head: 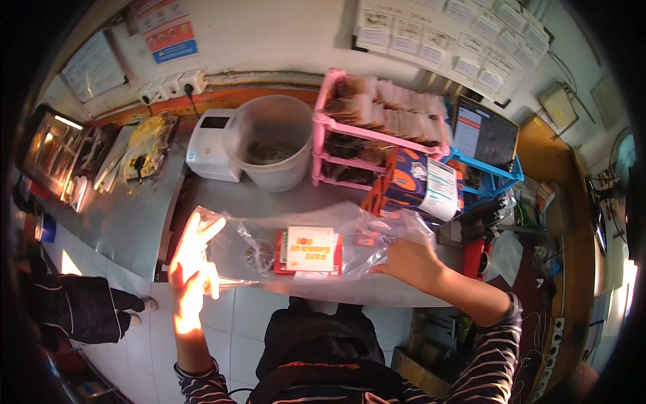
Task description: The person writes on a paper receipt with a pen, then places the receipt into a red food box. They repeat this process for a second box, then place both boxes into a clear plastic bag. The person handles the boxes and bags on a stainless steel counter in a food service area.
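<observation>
A clear plastic bag [227, 252] stretches between my two hands above the steel counter's front edge. My left hand [194, 267] is at the bag's left end, fingers spread and film around them; strong sunlight washes out its detail. At the other end, my right hand [416, 265] grips the bunched film with bent fingers. Seen through or beneath the film, a white printed card or box [310, 249] lies on a red box [278, 260] in the middle. A round clear lid or container [260, 255] shows to their left.
Behind stand a white label printer [212, 146], a translucent bucket [275, 171] and a pink rack [378, 132] of packets. A dark blue and orange box [404, 177] with a paper slip sits before the rack. A tablet [484, 134] rests over a blue basket [497, 182]. Another person [75, 308] is at left.
</observation>
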{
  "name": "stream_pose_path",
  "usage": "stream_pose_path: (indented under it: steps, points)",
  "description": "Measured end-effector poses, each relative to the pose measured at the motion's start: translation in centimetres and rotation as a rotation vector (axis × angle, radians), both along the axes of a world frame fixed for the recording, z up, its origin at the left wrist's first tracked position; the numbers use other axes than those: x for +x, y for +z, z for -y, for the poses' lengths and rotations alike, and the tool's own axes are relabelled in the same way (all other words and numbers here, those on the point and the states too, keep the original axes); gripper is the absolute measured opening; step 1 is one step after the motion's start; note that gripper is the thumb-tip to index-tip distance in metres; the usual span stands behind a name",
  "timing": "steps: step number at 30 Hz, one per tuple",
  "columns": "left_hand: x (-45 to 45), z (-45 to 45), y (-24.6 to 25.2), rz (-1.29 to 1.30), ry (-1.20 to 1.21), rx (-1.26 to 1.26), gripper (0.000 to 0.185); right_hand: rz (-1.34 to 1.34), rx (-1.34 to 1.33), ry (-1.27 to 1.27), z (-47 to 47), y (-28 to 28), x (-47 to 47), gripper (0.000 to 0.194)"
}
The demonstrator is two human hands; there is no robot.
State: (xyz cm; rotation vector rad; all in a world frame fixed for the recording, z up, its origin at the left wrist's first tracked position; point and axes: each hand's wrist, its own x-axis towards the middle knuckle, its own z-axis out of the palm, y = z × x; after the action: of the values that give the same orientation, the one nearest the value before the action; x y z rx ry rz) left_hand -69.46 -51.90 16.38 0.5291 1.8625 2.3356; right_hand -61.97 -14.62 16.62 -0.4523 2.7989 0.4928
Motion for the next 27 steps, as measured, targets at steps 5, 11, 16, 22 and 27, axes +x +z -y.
stream_pose_path:
  steps: [5, 11, 16, 22, 27]
  points:
    - [3.7, -5.2, 2.9, -0.061, -0.169, -0.186, 0.076, 0.01, -0.037, 0.005, -5.4, 4.3, 6.4, 0.047]
    - [7.9, -14.6, 3.9, -0.162, -0.153, -0.2, 0.094, 0.121, -0.142, -0.014, -13.7, 5.4, 10.2, 0.046]
    - [12.6, -20.8, 2.3, -0.116, 0.066, -0.051, 0.103, 0.21, -0.413, 0.022, -19.5, 7.0, 13.3, 0.01]
    - [16.5, -25.5, 2.4, -0.041, -0.04, 0.023, 0.11, 0.286, -0.144, 0.075, -23.5, 9.9, 14.3, 0.013]
    - [17.5, -30.3, 1.8, 0.091, -0.198, 0.157, 0.107, 0.105, -0.006, 0.254, -25.2, 7.6, 15.8, 0.014]
